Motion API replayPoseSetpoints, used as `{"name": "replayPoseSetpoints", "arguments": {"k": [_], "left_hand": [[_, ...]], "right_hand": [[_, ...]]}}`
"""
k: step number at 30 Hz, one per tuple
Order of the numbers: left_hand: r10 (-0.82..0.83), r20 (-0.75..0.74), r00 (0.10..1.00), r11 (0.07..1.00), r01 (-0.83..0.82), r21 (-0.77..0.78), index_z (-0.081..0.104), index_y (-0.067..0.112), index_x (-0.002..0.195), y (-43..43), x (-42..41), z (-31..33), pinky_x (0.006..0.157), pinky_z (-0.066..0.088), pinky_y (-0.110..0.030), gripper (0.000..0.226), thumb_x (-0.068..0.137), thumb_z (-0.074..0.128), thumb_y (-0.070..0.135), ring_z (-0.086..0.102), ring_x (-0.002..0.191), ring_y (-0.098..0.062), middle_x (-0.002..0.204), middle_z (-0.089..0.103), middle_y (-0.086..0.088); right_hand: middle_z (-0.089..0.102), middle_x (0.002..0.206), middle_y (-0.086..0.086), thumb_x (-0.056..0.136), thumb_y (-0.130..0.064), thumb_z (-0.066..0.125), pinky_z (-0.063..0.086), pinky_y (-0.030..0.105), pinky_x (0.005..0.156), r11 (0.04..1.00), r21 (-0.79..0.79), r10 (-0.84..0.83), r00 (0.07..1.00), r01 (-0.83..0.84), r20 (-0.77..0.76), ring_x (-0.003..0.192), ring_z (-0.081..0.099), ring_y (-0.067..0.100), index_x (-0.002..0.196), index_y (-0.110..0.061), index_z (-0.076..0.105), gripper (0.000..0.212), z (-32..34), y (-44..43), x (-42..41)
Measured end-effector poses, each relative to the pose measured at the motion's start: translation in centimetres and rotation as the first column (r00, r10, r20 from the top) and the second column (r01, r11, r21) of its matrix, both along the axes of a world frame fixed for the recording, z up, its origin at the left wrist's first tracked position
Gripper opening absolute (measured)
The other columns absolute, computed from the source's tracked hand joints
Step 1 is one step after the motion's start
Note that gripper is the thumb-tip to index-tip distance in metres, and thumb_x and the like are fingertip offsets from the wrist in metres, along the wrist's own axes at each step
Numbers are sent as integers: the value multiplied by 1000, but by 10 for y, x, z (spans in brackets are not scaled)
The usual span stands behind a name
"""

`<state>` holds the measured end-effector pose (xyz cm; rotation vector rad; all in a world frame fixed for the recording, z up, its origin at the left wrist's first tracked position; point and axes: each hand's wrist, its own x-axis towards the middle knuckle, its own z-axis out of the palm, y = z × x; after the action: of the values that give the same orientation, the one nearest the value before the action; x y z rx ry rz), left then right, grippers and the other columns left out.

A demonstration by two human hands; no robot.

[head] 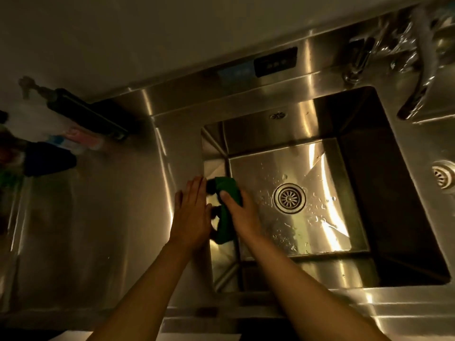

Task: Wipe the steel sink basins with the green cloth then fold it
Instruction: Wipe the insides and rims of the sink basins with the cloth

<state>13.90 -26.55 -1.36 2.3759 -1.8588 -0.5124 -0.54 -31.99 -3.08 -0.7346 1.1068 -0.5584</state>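
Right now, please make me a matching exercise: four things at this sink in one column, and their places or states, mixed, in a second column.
Things
1. green cloth
2. left hand
3. drain
4. faucet

Places or states
A. middle of the basin floor
B. fingers straight, over the counter at the basin's left edge
C. above the basin's far right corner
D. gripped by the right hand, at the basin's left wall

Pairs: 1-D, 2-B, 3-A, 4-C
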Motion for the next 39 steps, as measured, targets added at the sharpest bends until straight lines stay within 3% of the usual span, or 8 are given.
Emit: {"name": "replayPoseSetpoints", "arguments": {"k": [4, 8, 13, 22, 26, 30, 34, 39], "left_hand": [[55, -80, 995, 988, -66, -140, 26, 15, 162, -13, 5, -8, 126, 15, -55, 57, 108, 30, 32, 12, 158, -15, 170, 23, -3], [85, -138, 987, 965, -116, -234, 31, 12, 160, -11, 8, -22, 125, 19, -54, 55, 107, 31, 23, 18, 157, -14, 168, 28, -3], [83, -143, 986, 961, -117, -249, 32, 12, 160, -9, 11, -24, 124, 21, -55, 54, 106, 35, 21, 20, 157, -16, 167, 31, -5], [110, -145, 983, 958, -144, -248, 33, 13, 160, -9, 9, -20, 126, 17, -52, 60, 101, 45, 20, 22, 156, -17, 166, 32, -5], [106, -141, 984, 956, -140, -258, 32, 12, 160, -6, 7, -19, 126, 17, -53, 59, 103, 49, 16, 23, 156, -20, 166, 32, -7], [74, -188, 979, 967, -116, -225, 31, 13, 160, 6, 0, -16, 126, 16, -55, 61, 102, 52, 17, 19, 157, -21, 168, 28, -7], [63, -256, 965, 982, -106, -159, 33, 13, 159, 48, -20, -9, 125, 18, -55, 60, 102, 50, 23, 14, 158, -19, 169, 25, -6], [60, -335, 940, 989, -101, -106, 34, 15, 159, 107, -63, 4, 126, 19, -56, 61, 101, 50, 17, 12, 159, -17, 169, 24, 3]], "right_hand": [[60, 130, -11, 106, -37, 47, 47, 16, 97, 993, -115, 37, 997, -28, 74, 116, 58, -2, 136, -36, 52, 30, -13, 6, 45], [55, 139, -5, 108, -36, 41, 42, 31, 109, 976, -216, -11, 1000, 10, -3, 126, 54, 9, 142, -27, 49, 36, -42, -11, 73], [60, 136, 6, 106, -47, 36, 48, 44, 107, 994, 32, 107, 980, -103, -169, 122, 60, 22, 145, -21, 49, 48, -92, -20, 72], [68, 112, 11, 108, -40, 42, 56, 43, 93, 894, 349, 326, 943, -282, -72, 100, 68, 27, 135, -19, 52, 36, -77, 30, 20], [71, 113, 15, 107, -33, 48, 57, 34, 78, 883, 363, 317, 948, -297, 4, 97, 69, 28, 131, -16, 58, 31, -62, 25, 8], [71, 115, 13, 105, -31, 52, 57, 42, 88, 893, 276, 363, 931, -355, 21, 105, 69, 31, 131, -22, 58, 27, -53, 21, -1], [72, 109, 9, 104, -29, 55, 58, 38, 85, 821, 162, 553, 833, -548, 17, 93, 71, 24, 132, -26, 57, 28, -47, 8, -23], [73, 106, -2, 100, -31, 62, 55, 32, 87, 573, 168, 812, 583, -802, 9, 98, 70, 19, 117, -33, 65, 17, -47, -3, -56]]}}
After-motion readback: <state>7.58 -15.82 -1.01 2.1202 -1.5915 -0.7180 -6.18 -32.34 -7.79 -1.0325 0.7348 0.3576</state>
